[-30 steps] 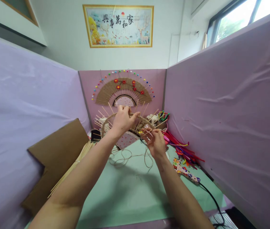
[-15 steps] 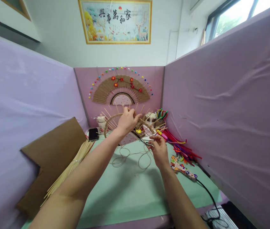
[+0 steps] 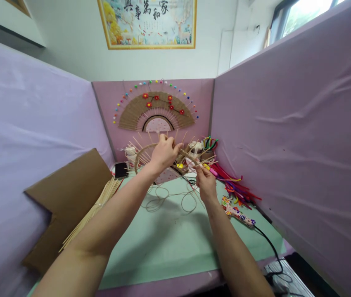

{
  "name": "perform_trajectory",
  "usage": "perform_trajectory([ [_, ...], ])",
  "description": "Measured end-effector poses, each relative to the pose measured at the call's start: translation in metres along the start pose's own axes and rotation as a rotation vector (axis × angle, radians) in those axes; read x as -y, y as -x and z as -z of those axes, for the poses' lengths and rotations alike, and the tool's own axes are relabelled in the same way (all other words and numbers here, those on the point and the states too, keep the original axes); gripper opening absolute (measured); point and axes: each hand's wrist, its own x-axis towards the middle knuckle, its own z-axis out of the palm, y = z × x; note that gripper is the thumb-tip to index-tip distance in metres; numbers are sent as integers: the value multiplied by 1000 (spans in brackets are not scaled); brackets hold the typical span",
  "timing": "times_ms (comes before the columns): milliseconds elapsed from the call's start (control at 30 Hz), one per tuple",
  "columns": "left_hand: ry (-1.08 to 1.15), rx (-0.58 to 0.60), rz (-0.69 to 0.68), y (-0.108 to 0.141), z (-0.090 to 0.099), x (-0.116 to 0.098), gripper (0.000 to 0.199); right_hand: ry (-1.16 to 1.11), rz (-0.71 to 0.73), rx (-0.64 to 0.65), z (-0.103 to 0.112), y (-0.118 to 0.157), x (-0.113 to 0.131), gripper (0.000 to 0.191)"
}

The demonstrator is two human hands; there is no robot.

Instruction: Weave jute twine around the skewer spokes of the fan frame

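Observation:
A half-round fan frame (image 3: 137,160) of thin sticks stands at the far side of the table, with a brown twine band curving across the sticks. My left hand (image 3: 164,153) is closed over the top of this frame, fingers bent around the band and sticks. At the band's right end, my right hand (image 3: 205,181) pinches the twine between thumb and fingers; its fingertips partly hide the spot. Below the sticks shows a pink dotted half-circle base (image 3: 167,176), partly covered by my left wrist. Loose loops of twine (image 3: 155,205) trail on the table beneath.
On the back panel hangs a finished fan (image 3: 129,117) with red flowers. Cardboard (image 3: 73,181) and a stick bundle (image 3: 93,212) lie left. To the right are pipe cleaners (image 3: 237,187) and a patterned glue gun (image 3: 239,215) with a black cord. A black box (image 3: 121,170) sits at the back.
My right hand has moved up to the band's right end, its fingers now pressed together there. My left hand keeps its hold on the frame. The view has tilted slightly down.

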Motion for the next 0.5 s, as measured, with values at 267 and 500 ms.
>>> perform_trajectory([
  [267,250,-93,27,11,1,3,28,-20,21,20,-7,22,8,37],
  [500,842,-305,475,146,-47,-13,27,112,138,1,-14,32,4,32],
])
